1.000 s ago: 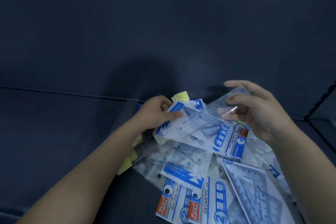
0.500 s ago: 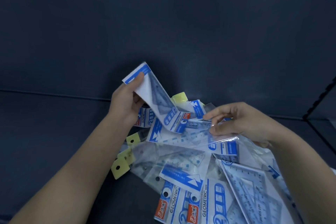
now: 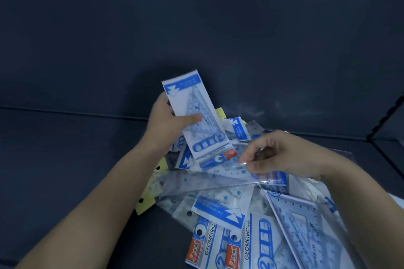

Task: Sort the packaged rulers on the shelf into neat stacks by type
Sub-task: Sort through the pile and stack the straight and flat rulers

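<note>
Head view: sorting looks barely begun, no neat stacks visible
Left hand grips one blue-and-white ruler packet raised upright just above the mixed pile; right hand pinches a clear packet lying on top; around them packets sprawl unsorted across the dark shelf

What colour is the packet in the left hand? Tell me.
Packet: blue and white; head view.

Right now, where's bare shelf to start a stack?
Bare shelf floor lies left of the pile, between the back wall and the yellow-edged packets. Crowded: centre to right, the pile spreads under the left hand, holding a blue packet, and the right hand, pinching a clear packet.
</note>
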### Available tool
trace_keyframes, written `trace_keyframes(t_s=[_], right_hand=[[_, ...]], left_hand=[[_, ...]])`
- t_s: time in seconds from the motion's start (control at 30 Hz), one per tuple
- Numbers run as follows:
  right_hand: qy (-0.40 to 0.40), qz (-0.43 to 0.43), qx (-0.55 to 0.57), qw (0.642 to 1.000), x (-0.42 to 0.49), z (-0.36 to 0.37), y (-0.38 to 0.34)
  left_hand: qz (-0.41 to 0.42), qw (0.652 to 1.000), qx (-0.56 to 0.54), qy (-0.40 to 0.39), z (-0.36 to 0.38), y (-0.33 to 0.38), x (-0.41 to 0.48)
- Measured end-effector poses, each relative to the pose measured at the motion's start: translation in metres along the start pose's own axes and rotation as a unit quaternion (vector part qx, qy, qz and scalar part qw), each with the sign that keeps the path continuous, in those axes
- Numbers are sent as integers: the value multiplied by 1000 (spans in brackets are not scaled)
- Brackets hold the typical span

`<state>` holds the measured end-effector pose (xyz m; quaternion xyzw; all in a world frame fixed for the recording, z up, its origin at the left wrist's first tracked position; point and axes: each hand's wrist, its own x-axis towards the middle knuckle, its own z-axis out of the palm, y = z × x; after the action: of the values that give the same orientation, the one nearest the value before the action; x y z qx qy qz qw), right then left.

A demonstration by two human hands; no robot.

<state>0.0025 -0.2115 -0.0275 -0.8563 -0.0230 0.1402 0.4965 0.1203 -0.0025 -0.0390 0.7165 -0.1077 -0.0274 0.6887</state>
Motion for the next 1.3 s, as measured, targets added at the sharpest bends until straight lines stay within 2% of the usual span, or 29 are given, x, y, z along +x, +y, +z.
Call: trace_keyframes(t_s=[0.13,0.27,0.4,0.53,0.67,0.77,0.97,1.03,1.2,1.3], right_hand=[[0,-27,-16,999,1,-1,2],[16,-32,17,999,2,-3,6],[8,-30,2,1000,5,-1,12],[11,-28,28,999,2,-4,6],[65,-25,63,996,-14,-8,-4],[98,-10,49,994,-48,-9,-6],[236,3,48,970,-152,-19,3],[279,11,45,959,-185,-29,10],[327,39,44,943,-260,-63,42],[335,43,22,941,-298,-92,75]], left_hand=[[15,999,-50,-13,-11,11,-1],[26,999,-20,-40,-8,11,-2],[14,998,15,-58,3,6,0],[-65,994,30,-86,11,-2,2],[-150,977,1,-153,11,5,-6],[-171,965,-30,-199,14,11,-18],[-76,973,-24,-215,34,36,-44],[-51,968,-23,-243,49,49,-56],[-22,931,7,-363,113,80,-93],[32,904,74,-420,161,86,-120]])
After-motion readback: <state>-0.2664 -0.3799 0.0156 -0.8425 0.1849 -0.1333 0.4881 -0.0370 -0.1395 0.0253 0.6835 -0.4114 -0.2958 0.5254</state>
